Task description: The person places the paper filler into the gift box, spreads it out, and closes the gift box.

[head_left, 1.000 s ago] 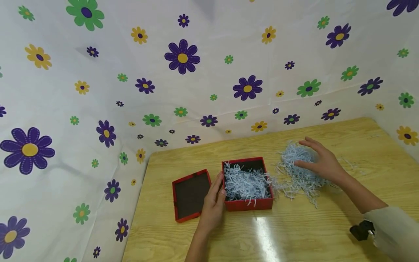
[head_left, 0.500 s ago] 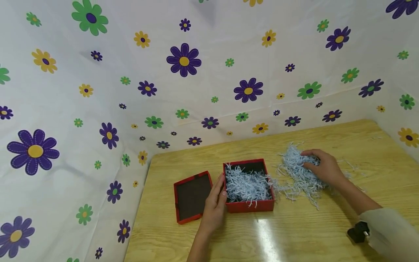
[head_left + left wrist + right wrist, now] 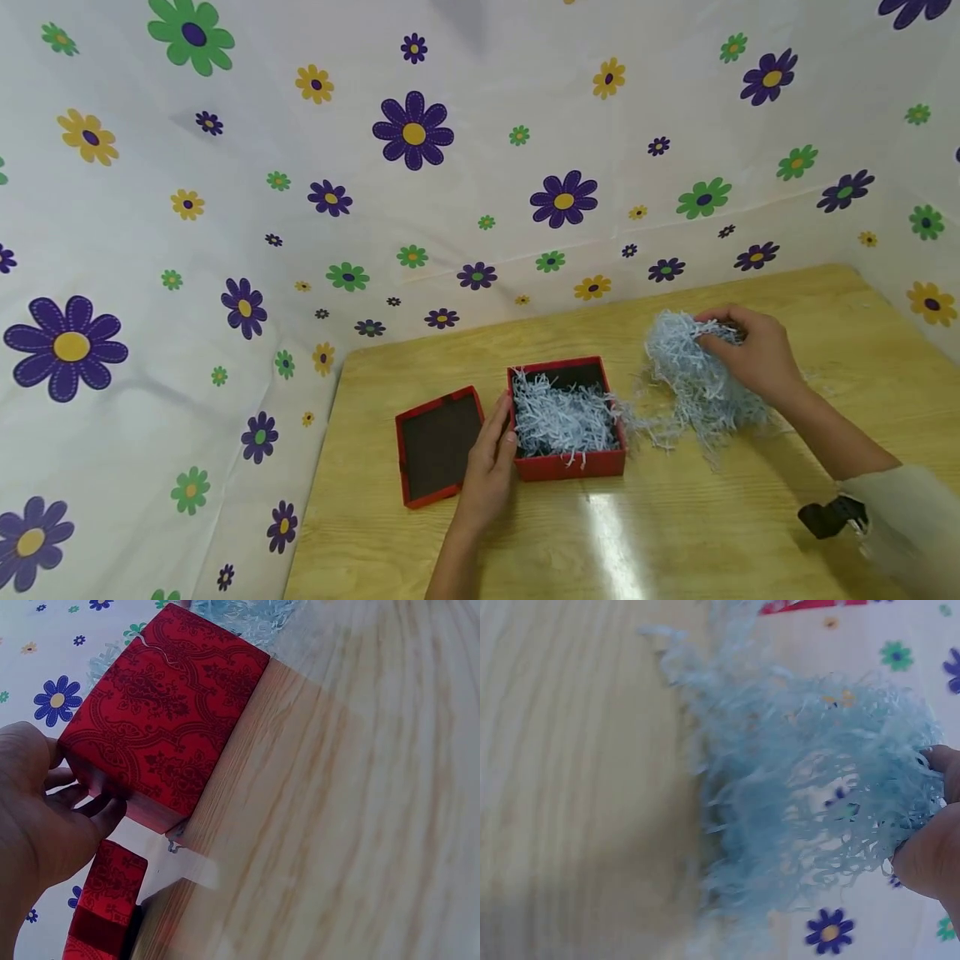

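Note:
A red box with a dark inside stands on the table, partly filled with pale blue shredded paper. My left hand rests with its fingers along the box's left side, steadying nothing else. In the left wrist view those fingertips touch the patterned red box. To the right of the box, my right hand pinches a clump of shredded paper between thumb and fingers. The right wrist view has this paper clump stretched up from the table, strands hanging below the fingers.
The red box lid lies with its dark inside up, left of the box, close to my left hand. Loose paper strands trail between box and clump. A flowered cloth hangs behind the wooden table.
My right hand has come down onto the paper pile, taken a clump between thumb and fingers, and raised it a little. My left hand stays against the box.

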{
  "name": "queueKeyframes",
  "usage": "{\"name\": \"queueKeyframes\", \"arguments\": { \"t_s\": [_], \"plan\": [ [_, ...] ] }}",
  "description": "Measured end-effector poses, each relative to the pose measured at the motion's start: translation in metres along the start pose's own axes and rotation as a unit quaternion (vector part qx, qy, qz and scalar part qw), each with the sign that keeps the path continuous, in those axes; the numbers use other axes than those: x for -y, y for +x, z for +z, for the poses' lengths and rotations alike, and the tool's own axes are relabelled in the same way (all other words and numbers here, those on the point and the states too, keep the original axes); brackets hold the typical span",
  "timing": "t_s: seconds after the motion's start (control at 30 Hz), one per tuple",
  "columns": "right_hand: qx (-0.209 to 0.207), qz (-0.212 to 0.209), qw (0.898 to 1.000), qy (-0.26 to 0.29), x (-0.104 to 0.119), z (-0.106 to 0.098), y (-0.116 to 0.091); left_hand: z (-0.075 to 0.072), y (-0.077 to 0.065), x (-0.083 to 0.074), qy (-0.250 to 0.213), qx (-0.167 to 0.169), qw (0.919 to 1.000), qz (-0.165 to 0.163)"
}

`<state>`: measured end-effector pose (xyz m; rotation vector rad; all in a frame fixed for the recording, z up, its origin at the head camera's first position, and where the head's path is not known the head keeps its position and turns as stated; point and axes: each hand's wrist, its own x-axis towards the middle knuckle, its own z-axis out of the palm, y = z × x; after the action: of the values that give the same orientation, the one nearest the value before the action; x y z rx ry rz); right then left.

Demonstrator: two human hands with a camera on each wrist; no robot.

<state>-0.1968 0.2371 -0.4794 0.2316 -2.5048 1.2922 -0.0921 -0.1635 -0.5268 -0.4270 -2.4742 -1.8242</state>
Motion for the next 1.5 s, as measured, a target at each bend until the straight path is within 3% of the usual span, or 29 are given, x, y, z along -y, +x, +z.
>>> {"name": "queueKeyframes", "arguments": {
  "t_s": [0.33,0.77,0.97,1.17,1.33,1.5],
  "plan": [
    [-0.007,-0.026,0.997,0.070,0.074,-0.004,0.013,-0.002,0.000,-0.001,0.000,-0.002,1.0000,-0.006],
    [-0.003,-0.086,0.985,0.148,0.136,0.002,0.033,-0.001,0.001,0.001,-0.016,0.008,0.9998,0.000],
    [0.017,-0.089,0.980,0.177,0.164,0.008,0.037,-0.001,0.001,0.001,-0.013,0.005,0.9999,0.002],
    [0.038,-0.091,0.973,0.208,0.167,0.026,0.037,-0.001,0.000,0.003,-0.011,0.005,0.9999,-0.002],
    [0.072,-0.102,0.965,0.231,0.150,0.052,0.030,-0.001,-0.001,0.002,-0.012,0.006,0.9999,0.001],
    [0.108,-0.069,0.966,0.224,0.126,0.080,0.017,-0.001,0.000,0.002,-0.016,0.007,0.9998,0.004]
  ]
}}
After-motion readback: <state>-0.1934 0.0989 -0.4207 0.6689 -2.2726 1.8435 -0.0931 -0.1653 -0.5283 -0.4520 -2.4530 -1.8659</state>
